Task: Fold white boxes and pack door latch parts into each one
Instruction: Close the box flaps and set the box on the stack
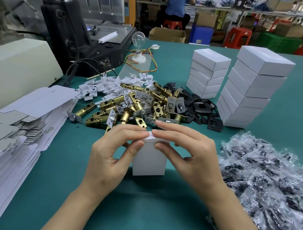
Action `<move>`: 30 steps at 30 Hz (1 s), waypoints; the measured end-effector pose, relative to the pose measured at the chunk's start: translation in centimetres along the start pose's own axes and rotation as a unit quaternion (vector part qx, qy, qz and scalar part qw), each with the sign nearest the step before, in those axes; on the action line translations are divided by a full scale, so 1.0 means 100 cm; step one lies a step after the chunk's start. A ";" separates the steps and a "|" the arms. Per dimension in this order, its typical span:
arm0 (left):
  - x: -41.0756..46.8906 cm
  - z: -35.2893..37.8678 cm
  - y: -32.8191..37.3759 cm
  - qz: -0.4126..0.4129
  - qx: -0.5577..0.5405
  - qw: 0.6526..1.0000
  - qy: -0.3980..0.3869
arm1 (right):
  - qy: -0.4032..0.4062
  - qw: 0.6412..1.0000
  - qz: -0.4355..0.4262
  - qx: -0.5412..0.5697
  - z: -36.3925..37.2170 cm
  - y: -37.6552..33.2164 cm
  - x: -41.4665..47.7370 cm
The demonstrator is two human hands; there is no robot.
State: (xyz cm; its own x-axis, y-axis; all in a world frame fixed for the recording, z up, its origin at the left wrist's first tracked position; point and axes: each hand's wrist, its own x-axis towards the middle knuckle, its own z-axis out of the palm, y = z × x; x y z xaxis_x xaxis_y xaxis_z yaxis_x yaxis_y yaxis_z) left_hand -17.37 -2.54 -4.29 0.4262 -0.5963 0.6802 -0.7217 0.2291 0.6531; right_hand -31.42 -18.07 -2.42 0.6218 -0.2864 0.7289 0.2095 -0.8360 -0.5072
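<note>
Left grip (111,157), right grip (189,157) pinch the white box (149,164) — latch pile (134,105) just behind, maybe touching.

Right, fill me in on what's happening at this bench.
A person has a small white box standing on end on the green table. The left hand and right hand both pinch its top end, seemingly closing it. Behind it lie loose brass latches and black plates; flat box blanks sit at the left, closed boxes are stacked at back right, and plastic bags are heaped at right.
</note>
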 end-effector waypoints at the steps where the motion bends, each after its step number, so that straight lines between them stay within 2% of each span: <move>1: 0.000 0.000 0.000 0.002 0.002 1.000 0.001 | 0.000 1.000 0.000 -0.001 0.000 -0.001 0.000; 11: 0.002 0.005 -0.002 0.039 0.041 0.998 0.011 | 0.027 1.000 -0.007 -0.002 0.007 0.005 -0.003; 22: 0.000 0.005 -0.004 0.000 0.020 1.000 0.011 | 0.045 0.997 0.055 0.033 0.011 0.005 -0.004; 24: -0.002 0.005 -0.005 -0.040 0.009 0.999 -0.007 | 0.046 0.996 0.065 0.034 0.012 0.005 -0.004; 27: -0.006 0.006 -0.006 -0.164 -0.059 0.982 -0.067 | 0.031 0.995 0.095 0.021 0.013 0.005 -0.005; 30: -0.006 0.006 -0.010 -0.195 -0.074 0.978 -0.028 | -0.015 0.989 0.147 -0.018 0.014 0.002 -0.007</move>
State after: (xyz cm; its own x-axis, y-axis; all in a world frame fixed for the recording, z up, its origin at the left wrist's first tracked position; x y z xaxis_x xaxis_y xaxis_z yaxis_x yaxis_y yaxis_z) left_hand -17.24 -2.84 -5.56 0.6203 -0.7003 0.3533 -0.4219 0.0818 0.9029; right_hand -30.81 -17.35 -3.68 0.6736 -0.5063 0.5385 -0.0096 -0.7345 -0.6785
